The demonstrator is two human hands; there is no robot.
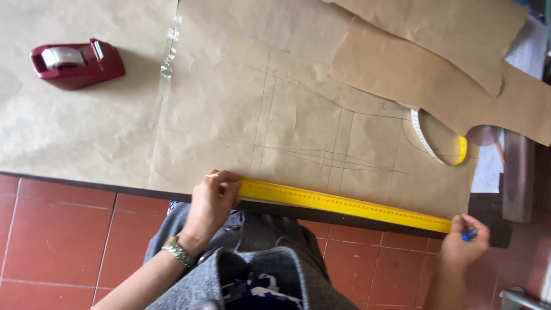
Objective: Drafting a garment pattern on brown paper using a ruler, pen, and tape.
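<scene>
1. The left hand (211,201) presses down on the left end of a long yellow ruler (344,204), its fingers (227,179) curled together over that end; a metal wristwatch (178,251) sits on the wrist.
2. The ruler lies along the near edge of the counter (86,182), on a large sheet of brown paper (298,103), slanting slightly down toward the right.
3. The right hand (466,241) sits at the ruler's right end, fingers closed around a blue pen (470,234) whose tip is just beside the ruler.
4. The brown paper carries faint pencil lines, both upright and slanting, above the ruler.
5. Cut pieces of brown paper (436,69) overlap the sheet at the upper right.
6. A measuring tape (439,146), white and yellow, curls out from under those cut pieces, well apart from both hands.
7. A dark red tape dispenser (76,63) stands at the far left of the counter, well apart from the ruler.
8. A strip of clear tape (167,51) runs down the seam between two paper sheets.
9. Below the counter edge are red floor tiles (57,229) and the person's grey clothing (252,258).
</scene>
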